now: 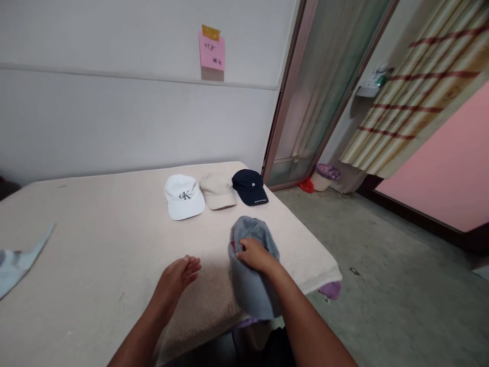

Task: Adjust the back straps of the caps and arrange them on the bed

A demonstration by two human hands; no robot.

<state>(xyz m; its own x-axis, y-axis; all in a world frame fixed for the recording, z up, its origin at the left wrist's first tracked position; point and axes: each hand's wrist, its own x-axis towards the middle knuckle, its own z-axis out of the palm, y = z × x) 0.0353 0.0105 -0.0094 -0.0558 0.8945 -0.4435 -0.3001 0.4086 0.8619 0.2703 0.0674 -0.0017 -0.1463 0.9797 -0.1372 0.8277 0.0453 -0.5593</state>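
My right hand (252, 253) is closed on a grey baseball cap (254, 288) near the front right edge of the covered table, with its brim towards me. A bit of red shows inside the cap beside my fingers. To its left, my left hand (179, 278) hovers over the cloth, fingers extended and holding nothing. Beyond both hands stand a white cap (183, 197) with a dark letter logo, a beige cap (218, 191) and a navy cap (250, 187) in a row, brims facing me.
A beige cloth covers the table (107, 229). Pale blue fabric (23, 267) lies at the far left. A pink note (211, 53) is taped to the wall behind. Right of the table, a lined bin (323, 178) stands on the concrete floor by the glass door (305, 102).
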